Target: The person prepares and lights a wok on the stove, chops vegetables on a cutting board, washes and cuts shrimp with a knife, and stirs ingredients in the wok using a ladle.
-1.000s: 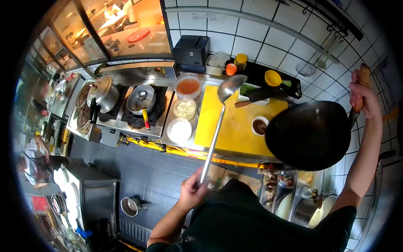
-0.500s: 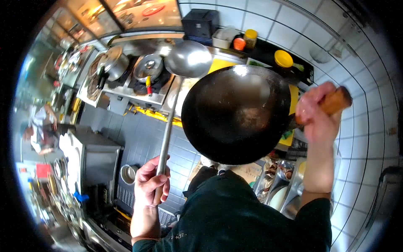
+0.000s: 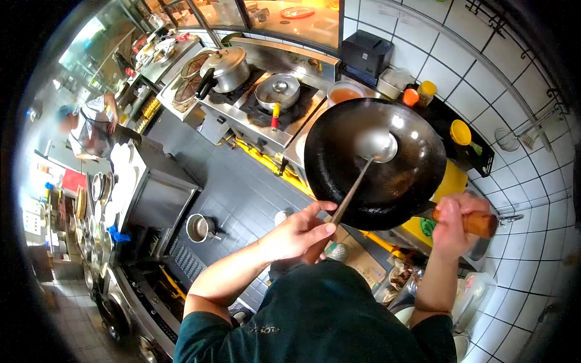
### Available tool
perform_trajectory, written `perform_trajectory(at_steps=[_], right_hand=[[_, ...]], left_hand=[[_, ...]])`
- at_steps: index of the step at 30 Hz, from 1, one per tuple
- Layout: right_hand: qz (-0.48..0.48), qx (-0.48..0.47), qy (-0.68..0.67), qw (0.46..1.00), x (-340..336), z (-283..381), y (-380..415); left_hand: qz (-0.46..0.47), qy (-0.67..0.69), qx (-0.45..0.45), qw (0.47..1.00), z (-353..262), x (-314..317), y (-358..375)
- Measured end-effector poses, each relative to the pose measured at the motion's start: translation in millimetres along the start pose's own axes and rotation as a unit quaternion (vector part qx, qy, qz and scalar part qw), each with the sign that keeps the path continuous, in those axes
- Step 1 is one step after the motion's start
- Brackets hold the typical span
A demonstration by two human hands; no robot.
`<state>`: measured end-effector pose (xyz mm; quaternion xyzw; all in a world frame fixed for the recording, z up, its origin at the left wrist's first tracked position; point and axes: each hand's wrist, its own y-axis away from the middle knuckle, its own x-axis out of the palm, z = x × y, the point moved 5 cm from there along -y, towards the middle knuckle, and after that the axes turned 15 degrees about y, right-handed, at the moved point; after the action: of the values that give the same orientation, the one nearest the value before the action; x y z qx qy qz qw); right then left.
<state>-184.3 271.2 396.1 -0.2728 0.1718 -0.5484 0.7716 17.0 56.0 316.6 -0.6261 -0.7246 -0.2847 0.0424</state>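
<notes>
My right hand (image 3: 454,227) is closed around the wooden handle of a large dark wok (image 3: 339,157), which I carry in front of me. The wok's inside faces up toward the camera and has a wet sheen. In my left hand (image 3: 301,233) is the long handle of a steel ladle (image 3: 382,147), gripped between thumb and fingers. The ladle's round bowl lies over the inside of the wok, near its middle.
On the stove at the back left stand a lidded pressure cooker (image 3: 225,68) and a small pan (image 3: 277,92) with a red and yellow handle. A pot (image 3: 198,228) is low on the left. Another person (image 3: 91,130) stands far left. Seasoning containers (image 3: 426,92) line the tiled wall.
My left hand has moved right and swung the ladle from beside the wok to over its inside. The wok has shifted right in view, and the view has turned.
</notes>
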Motion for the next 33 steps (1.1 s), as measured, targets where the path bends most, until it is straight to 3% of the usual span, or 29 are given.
perform_trajectory(at_steps=[1, 3, 4, 5, 6, 8, 9, 11, 13, 14, 15, 18, 19, 21, 25, 26, 28, 30, 31, 33], right_hand=[[-0.011, -0.005, 0.013, 1.000, 3, -2, 0], [-0.027, -0.003, -0.012, 1.000, 9, -10, 2], [-0.025, -0.009, -0.021, 0.999, 16, -10, 1], [-0.024, -0.017, -0.029, 0.999, 25, -10, 1], [-0.039, -0.025, -0.012, 0.999, 35, -9, 1], [-0.064, -0.024, 0.034, 0.997, 58, -7, 1], [-0.075, -0.024, 0.059, 0.995, 73, -6, -3], [-0.108, -0.012, 0.083, 0.991, 109, -3, -10], [-0.134, -0.024, 0.098, 0.986, 135, -7, -16], [-0.121, -0.042, 0.104, 0.986, 153, -2, -20], [-0.149, -0.035, 0.115, 0.981, 168, -3, -21], [-0.152, -0.028, 0.083, 0.985, 201, -13, -24], [-0.150, -0.036, 0.088, 0.984, 215, -13, -29], [-0.163, -0.043, 0.066, 0.983, 233, -26, -31], [-0.123, -0.032, 0.054, 0.990, 277, -42, -46], [-0.132, -0.017, 0.050, 0.990, 287, -48, -48], [-0.135, -0.004, 0.053, 0.989, 306, -62, -51], [-0.125, 0.003, 0.072, 0.990, 322, -81, -52], [-0.130, 0.006, 0.049, 0.990, 334, -88, -54], [-0.145, 0.041, 0.016, 0.988, 354, -111, -56]], left_hand=[[0.007, -0.050, 0.021, 0.998, -2, -15, -1], [-0.094, -0.011, -0.005, 0.995, -1, -76, -9], [-0.185, -0.072, 0.098, 0.975, -16, -109, -16], [-0.245, -0.032, 0.208, 0.946, -13, -162, -38], [-0.313, 0.041, 0.260, 0.913, -17, -208, -58], [-0.413, -0.140, 0.299, 0.849, -21, -295, -103], [-0.404, -0.076, 0.300, 0.861, 10, -354, -153], [-0.407, -0.009, 0.077, 0.910, 11, -393, -204], [-0.257, 0.131, 0.051, 0.956, 10, -418, -252], [-0.222, 0.189, 0.088, 0.952, 7, -418, -265], [-0.237, 0.257, 0.068, 0.935, 8, -424, -275], [-0.263, 0.126, 0.071, 0.954, 6, -455, -283], [-0.294, 0.095, 0.098, 0.946, 5, -462, -278], [-0.248, 0.078, 0.085, 0.962, -11, -461, -251], [-0.273, 0.031, 0.073, 0.959, -8, -492, -197], [-0.256, -0.034, 0.104, 0.960, -9, -498, -181], [-0.243, -0.111, 0.132, 0.955, 28, -550, -151], [-0.253, -0.051, 0.081, 0.963, 34, -562, -113], [-0.257, 0.023, 0.030, 0.966, 6, -527, -71], [-0.293, -0.011, 0.033, 0.955, 21, -540, -27]])
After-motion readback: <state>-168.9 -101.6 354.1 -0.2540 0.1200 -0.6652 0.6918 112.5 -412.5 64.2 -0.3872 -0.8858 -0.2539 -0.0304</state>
